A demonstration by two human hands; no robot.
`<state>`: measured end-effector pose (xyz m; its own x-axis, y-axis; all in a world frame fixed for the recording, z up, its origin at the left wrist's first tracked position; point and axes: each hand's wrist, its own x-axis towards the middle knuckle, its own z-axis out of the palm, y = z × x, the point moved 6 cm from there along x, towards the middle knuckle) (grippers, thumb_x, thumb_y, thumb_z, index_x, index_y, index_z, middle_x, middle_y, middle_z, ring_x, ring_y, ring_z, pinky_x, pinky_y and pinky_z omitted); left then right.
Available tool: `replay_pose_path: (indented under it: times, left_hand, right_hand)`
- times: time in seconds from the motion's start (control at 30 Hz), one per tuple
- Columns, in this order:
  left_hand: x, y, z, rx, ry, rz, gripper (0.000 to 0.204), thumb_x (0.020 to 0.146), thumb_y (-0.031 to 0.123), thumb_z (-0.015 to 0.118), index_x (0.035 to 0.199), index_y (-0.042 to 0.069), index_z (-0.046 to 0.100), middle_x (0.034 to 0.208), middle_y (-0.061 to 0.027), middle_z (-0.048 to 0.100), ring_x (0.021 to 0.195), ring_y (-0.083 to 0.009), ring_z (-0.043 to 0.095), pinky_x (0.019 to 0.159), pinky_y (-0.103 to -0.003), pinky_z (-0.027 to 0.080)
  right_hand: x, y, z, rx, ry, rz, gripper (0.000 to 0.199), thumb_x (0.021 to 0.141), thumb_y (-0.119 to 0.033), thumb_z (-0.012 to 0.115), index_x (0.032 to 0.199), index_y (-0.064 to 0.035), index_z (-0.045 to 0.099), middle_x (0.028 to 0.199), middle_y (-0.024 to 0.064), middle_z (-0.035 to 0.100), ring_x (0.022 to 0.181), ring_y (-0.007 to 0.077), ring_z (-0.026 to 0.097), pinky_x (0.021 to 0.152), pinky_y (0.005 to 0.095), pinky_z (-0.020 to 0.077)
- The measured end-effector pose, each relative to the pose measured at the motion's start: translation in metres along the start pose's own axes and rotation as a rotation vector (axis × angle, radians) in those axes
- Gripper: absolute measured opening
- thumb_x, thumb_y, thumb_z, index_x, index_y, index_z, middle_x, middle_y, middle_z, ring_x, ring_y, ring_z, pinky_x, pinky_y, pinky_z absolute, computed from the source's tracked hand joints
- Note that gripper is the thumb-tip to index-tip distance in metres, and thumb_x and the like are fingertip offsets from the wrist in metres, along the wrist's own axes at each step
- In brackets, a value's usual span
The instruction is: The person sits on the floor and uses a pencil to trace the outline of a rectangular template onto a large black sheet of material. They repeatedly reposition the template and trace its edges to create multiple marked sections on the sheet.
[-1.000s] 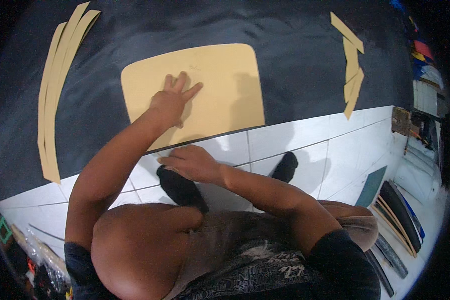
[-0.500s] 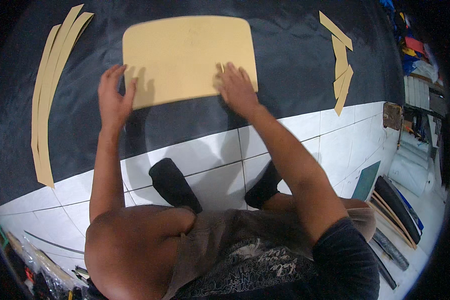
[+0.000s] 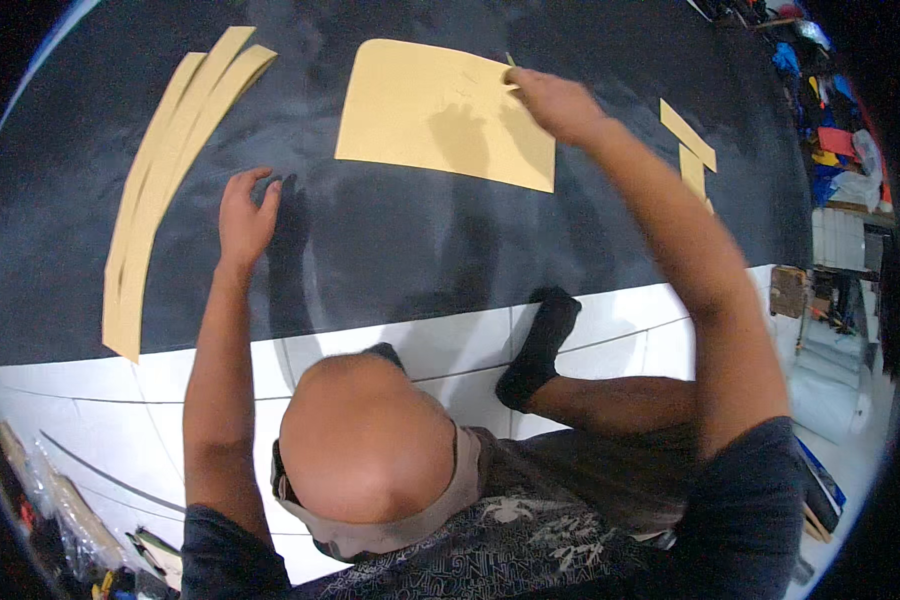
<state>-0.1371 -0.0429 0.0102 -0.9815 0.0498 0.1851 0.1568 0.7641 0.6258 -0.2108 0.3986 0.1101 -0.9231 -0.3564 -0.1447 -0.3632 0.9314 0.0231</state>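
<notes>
A flat yellow panel (image 3: 410, 115) with a rounded far-left corner lies on a wide black sheet (image 3: 390, 250). At the panel's far right corner, my right hand (image 3: 562, 105) is closed on a thin yellowish pen-like stick (image 3: 510, 60); its tip points away from me. The hand hides that corner of the panel. My left hand (image 3: 247, 215) is over the black sheet, left of the panel and apart from it, thumb and fingers spread with nothing in them. Long curved yellow strips (image 3: 175, 180) lie overlapping to its left.
Shorter yellow strips (image 3: 690, 140) lie on the sheet at the right, partly behind my forearm. White floor tiles (image 3: 450, 350) border the sheet's near edge. My socked foot (image 3: 545, 345) is at that edge. Bags and bundled materials (image 3: 840, 160) crowd the far right side.
My right hand has moved away from me to the panel's far right corner with the stick. My left hand has left the panel's edge. The panel now sits turned and further right in view.
</notes>
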Motion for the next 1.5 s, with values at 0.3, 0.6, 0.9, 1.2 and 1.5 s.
replay_pose_path:
  times: [0.3,0.6,0.9,1.2,1.5]
  left_hand:
    - [0.054,0.061,-0.055,0.402,-0.522,0.189,0.034,0.092,0.026,0.070,0.120,0.006,0.069,0.120,-0.0181,0.066,0.116,-0.0381,0.062,0.101,-0.046,0.049]
    - [0.066,0.014,-0.008,0.598,-0.616,-0.059,0.034,0.091,0.027,0.071,0.121,0.012,0.070,0.121,-0.0188,0.065,0.115,-0.0383,0.063,0.098,-0.049,0.052]
    - [0.080,0.014,0.013,0.571,-0.629,-0.130,0.041,0.089,0.031,0.073,0.126,0.013,0.068,0.124,-0.0186,0.062,0.118,-0.0393,0.060,0.100,-0.049,0.051]
    - [0.105,0.004,0.053,0.306,-0.341,-0.114,0.056,0.085,0.042,0.079,0.131,0.012,0.064,0.137,-0.0227,0.055,0.130,-0.0413,0.052,0.110,-0.048,0.044]
    - [0.110,0.006,0.074,0.357,-0.368,-0.206,0.088,0.065,0.054,0.091,0.138,0.017,0.057,0.141,-0.0241,0.046,0.133,-0.0435,0.044,0.111,-0.053,0.040]
  right_hand:
    - [-0.046,0.044,0.016,-0.068,-0.167,-0.163,0.031,0.106,-0.039,0.046,0.115,-0.0120,0.058,0.105,0.0178,0.070,0.097,0.0396,0.069,0.082,0.0526,0.0549]
    - [-0.060,0.036,0.166,0.254,0.240,0.089,0.048,0.100,-0.037,0.061,0.139,-0.0099,0.056,0.154,0.0139,0.048,0.144,0.0392,0.041,0.116,0.0589,0.0303]
    - [-0.023,0.059,0.167,0.245,0.222,0.031,0.050,0.098,-0.036,0.064,0.141,-0.0120,0.056,0.157,0.0115,0.046,0.149,0.0373,0.035,0.122,0.0590,0.0217]
    - [-0.010,0.046,0.158,0.280,0.110,0.077,0.051,0.098,-0.034,0.065,0.143,-0.0124,0.055,0.158,0.0120,0.045,0.150,0.0383,0.032,0.123,0.0583,0.0183]
    - [-0.005,0.041,0.156,0.276,0.064,0.085,0.050,0.098,-0.030,0.064,0.143,-0.0105,0.053,0.159,0.0137,0.043,0.152,0.0388,0.029,0.124,0.0579,0.0164]
